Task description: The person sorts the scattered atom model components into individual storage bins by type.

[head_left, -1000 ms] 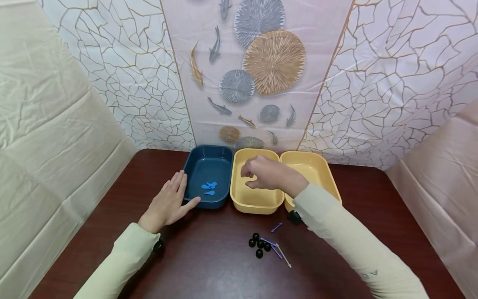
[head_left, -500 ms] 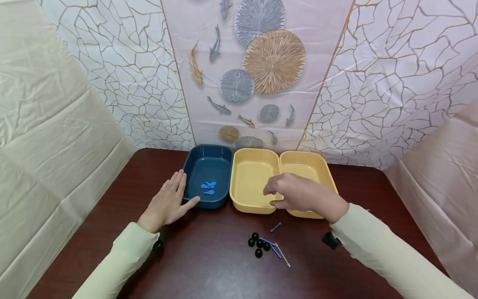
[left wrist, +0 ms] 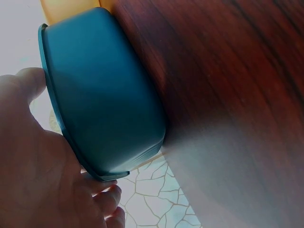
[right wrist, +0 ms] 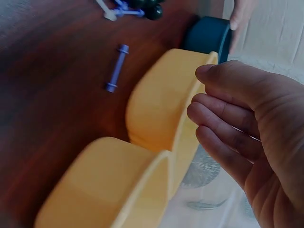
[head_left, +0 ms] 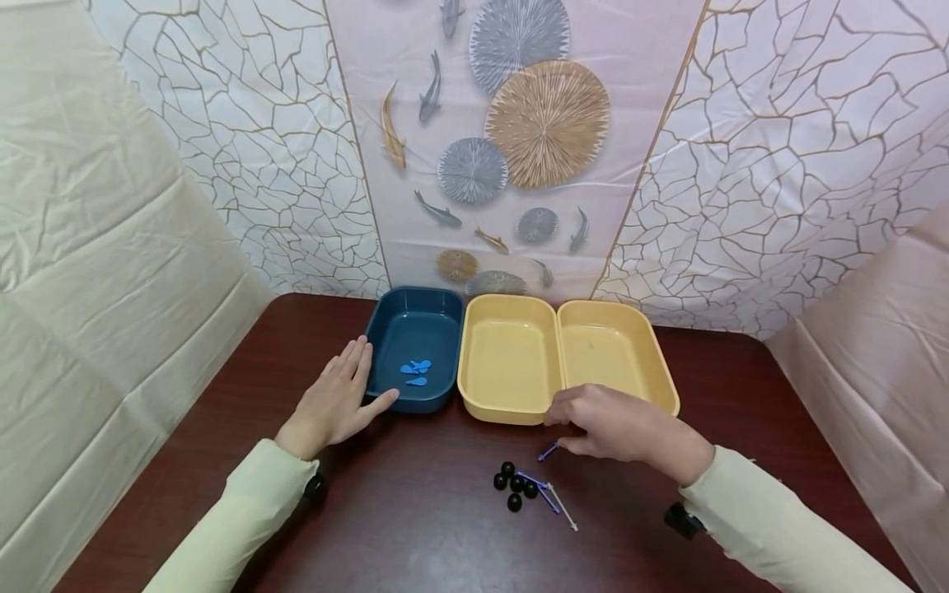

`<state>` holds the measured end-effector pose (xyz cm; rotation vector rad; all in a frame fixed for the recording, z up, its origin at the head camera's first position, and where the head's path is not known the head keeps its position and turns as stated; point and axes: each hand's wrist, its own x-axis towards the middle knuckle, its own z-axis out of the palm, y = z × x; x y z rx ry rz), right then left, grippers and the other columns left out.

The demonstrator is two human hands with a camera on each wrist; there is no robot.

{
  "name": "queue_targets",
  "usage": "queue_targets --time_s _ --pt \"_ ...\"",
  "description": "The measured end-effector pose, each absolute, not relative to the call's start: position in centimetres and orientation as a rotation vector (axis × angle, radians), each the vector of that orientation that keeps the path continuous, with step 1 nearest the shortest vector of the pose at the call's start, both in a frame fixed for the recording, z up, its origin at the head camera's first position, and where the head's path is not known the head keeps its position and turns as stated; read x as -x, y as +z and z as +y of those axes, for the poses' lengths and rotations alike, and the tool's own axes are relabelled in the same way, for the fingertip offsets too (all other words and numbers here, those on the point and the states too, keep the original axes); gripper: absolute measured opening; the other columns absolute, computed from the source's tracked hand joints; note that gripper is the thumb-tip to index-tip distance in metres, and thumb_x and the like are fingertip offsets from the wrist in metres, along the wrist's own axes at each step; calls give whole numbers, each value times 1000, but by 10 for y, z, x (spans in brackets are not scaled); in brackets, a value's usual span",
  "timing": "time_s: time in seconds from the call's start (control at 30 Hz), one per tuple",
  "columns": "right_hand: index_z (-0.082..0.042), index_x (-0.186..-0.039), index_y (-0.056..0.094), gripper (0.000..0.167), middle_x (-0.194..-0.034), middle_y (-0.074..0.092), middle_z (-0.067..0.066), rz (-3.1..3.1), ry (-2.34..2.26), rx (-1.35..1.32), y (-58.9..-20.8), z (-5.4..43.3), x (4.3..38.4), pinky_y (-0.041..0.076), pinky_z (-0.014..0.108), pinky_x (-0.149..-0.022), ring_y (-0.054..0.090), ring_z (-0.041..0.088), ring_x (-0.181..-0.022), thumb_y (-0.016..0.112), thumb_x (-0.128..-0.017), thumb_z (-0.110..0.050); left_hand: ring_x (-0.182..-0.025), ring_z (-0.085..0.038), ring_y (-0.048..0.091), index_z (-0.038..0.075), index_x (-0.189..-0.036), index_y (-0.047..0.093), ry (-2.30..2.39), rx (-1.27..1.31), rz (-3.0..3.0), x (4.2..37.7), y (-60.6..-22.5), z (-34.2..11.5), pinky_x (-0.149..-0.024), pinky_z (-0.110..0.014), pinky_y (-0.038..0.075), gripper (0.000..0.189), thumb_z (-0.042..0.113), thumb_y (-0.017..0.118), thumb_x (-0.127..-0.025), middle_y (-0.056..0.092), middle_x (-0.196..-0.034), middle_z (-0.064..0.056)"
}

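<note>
My left hand (head_left: 331, 403) rests along the left side of the dark blue tray (head_left: 376, 329), with straight fingers at its side rim and the thumb at its front rim. Several small blue drop-shaped pieces (head_left: 417, 381) lie in that tray. My right hand (head_left: 608, 422) hovers at the front edges of the two yellow trays, fingers loosely bent and apart from the thumb. Nothing shows between them in the right wrist view. Just below its fingertips a short purple rod with flared ends (right wrist: 117, 69) lies on the table.
Several black balls (head_left: 515, 501) cluster on the table beside two more purple rods (head_left: 549, 499) and a white rod (head_left: 563, 509). The middle yellow tray (head_left: 510, 350) and the right yellow tray (head_left: 652, 350) stand side by side against the blue one. A patterned cloth hangs behind.
My right hand has moved from over the middle yellow tray, rightward and toward me, down near the short purple rod. The left hand has stayed at the blue tray.
</note>
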<state>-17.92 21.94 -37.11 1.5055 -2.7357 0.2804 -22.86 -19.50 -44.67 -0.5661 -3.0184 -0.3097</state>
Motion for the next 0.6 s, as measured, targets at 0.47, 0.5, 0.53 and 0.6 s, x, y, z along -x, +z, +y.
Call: queue_targets --time_s 0.47,0.5,0.53,0.6 --pt "-9 -95 74 16 -88 70 0 -2739 279 -1454 -412 229 174 54 21 -67 61 5 -77 83 -83 -4 -161 -47 24 -8 -164 24 -319 562 -3017 229 -448 -195 -129 -62 27 96 61 51 -103 21 -174 -27" --pt "-9 -96 74 16 -88 70 0 -2734 268 -1448 -415 230 174 55 21 -67 63 6 -78 84 -83 -4 -161 -47 24 -8 -164 24 -320 561 -3020 229 -448 -195 -129 -62 27 96 61 51 -103 21 -174 -27" --pt "-9 -96 74 17 -89 70 0 -2725 257 -1444 -417 230 174 56 22 -67 64 6 -78 84 -83 -4 -161 -47 24 -8 -164 23 -322 559 -3023 228 -448 -195 -129 -62 27 96 61 51 -103 21 -174 -27" --pt "-8 -96 74 19 -88 70 0 -2696 229 -1433 -423 231 173 56 22 -66 65 6 -77 86 -82 -5 -161 -47 23 -8 -164 23 -324 559 -3026 228 -447 -194 -129 -62 26 96 61 51 -103 21 -174 -27"
